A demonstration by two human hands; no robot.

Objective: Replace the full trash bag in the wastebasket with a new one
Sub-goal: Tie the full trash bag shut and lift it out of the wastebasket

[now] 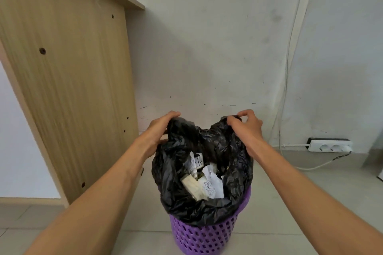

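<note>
i'm looking at a pale grey wall (207,47), scuffed with small dark marks low down. on my left stands a light wood side panel (72,89) of some furniture, drilled with dark holes, its top edge jutting past the wall. the floor (279,203) is pale tile. at right a white cable (288,64) runs down the wall, and a white power strip (330,145) lies against the wall's foot.

Plain home or office corner: wooden desk panel (68,80), scuffed wall (207,47), floor power strip (329,145).
</note>
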